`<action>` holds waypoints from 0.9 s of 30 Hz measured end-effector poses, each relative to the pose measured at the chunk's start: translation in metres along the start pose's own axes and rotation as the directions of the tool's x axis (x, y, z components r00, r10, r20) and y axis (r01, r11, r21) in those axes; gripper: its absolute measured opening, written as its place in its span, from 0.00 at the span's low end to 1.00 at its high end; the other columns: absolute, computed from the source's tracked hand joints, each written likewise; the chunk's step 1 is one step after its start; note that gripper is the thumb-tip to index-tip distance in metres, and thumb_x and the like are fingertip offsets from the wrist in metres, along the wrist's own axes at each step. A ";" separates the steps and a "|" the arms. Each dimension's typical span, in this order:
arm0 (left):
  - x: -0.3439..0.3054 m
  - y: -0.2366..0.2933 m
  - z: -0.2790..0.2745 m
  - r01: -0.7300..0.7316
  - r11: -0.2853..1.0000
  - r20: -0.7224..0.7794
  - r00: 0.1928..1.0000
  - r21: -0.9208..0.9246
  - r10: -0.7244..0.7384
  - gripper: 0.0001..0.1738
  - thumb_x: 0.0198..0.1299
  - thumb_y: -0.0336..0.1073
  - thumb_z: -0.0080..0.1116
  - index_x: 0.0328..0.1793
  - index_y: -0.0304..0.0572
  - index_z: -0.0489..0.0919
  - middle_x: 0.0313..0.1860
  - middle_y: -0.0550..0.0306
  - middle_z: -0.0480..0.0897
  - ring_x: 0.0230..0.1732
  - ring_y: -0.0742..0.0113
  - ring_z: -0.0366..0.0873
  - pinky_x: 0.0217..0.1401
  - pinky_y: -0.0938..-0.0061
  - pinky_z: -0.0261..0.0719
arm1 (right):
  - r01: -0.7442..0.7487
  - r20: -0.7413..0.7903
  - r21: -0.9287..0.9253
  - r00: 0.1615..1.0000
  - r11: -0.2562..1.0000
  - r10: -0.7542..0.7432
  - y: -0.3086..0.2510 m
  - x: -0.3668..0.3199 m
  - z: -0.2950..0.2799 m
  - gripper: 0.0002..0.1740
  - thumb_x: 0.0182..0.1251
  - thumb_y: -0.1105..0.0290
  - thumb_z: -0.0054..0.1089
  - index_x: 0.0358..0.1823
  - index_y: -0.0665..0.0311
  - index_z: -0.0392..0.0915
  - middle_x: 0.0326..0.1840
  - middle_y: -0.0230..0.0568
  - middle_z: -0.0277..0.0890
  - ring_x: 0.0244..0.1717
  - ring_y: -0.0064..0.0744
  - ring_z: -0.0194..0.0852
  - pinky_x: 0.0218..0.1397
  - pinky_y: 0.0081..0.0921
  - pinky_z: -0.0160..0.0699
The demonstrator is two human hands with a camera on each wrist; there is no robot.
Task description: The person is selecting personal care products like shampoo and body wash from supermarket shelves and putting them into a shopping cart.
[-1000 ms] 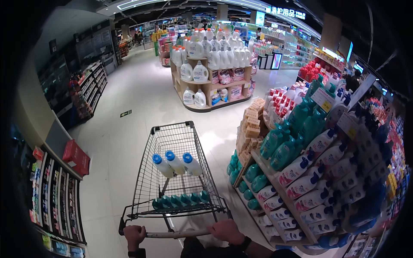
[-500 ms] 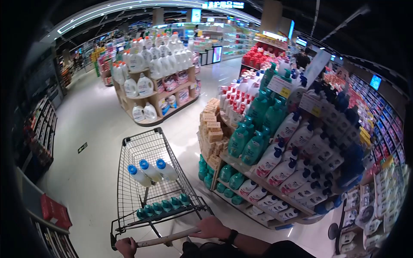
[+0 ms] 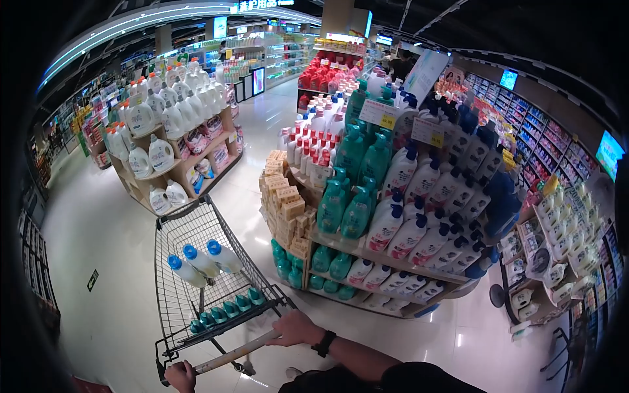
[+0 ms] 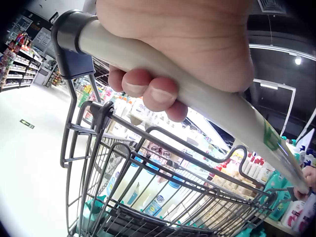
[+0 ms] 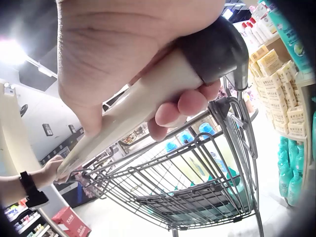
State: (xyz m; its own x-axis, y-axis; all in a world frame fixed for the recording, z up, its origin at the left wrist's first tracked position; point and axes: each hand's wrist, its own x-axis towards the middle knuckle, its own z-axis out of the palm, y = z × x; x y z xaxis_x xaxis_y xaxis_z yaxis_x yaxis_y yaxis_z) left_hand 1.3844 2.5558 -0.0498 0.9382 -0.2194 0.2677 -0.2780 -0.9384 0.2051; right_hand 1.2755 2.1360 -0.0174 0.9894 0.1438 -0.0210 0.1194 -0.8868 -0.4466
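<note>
A wire shopping cart (image 3: pixel 164 288) stands in front of the person, its pale handle (image 3: pixel 226 357) gripped by both hands. At the handle's left end is the left hand (image 3: pixel 180 376); in the left wrist view that hand (image 4: pixel 182 49) has its fingers curled round the bar beside the black end cap. Near the right end, the right hand (image 3: pixel 295 329) wraps round the bar, as the right wrist view also shows of this hand (image 5: pixel 133 59). Three white bottles with blue caps (image 3: pixel 224 257) lean inside the basket, and a row of green bottles (image 3: pixel 229 309) lies nearer the handle.
Close on the right rises a round display with green pump bottles (image 3: pixel 357 213), white bottles (image 3: pixel 406 239) and stacked boxes (image 3: pixel 288 203). Ahead left is a detergent stand (image 3: pixel 147 187). Pale floor (image 3: pixel 111 242) runs along the left; another shelf (image 3: pixel 557 242) stands far right.
The view has turned right, so the stands and cart have shifted left in it. More of the right-hand shelving shows. Both hands still grip the handle.
</note>
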 end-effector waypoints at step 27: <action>0.217 -0.064 0.073 -0.220 0.973 0.040 0.974 -0.065 0.222 0.19 0.51 0.43 0.55 0.12 0.42 0.78 0.09 0.49 0.72 0.13 0.44 0.67 0.22 0.57 0.63 | -0.158 -0.105 0.121 0.980 0.980 0.171 0.010 0.148 0.007 0.33 0.60 0.35 0.59 0.22 0.62 0.80 0.16 0.44 0.76 0.20 0.50 0.77 0.28 0.43 0.78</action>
State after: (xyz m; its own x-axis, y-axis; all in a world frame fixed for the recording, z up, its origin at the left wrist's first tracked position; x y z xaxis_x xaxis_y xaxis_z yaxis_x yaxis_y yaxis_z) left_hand 1.6213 2.5487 -0.0733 0.8604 -0.4332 0.2683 -0.4900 -0.8480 0.2019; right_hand 1.4224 2.1514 -0.0313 0.9984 -0.0568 -0.0033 -0.0495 -0.8385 -0.5426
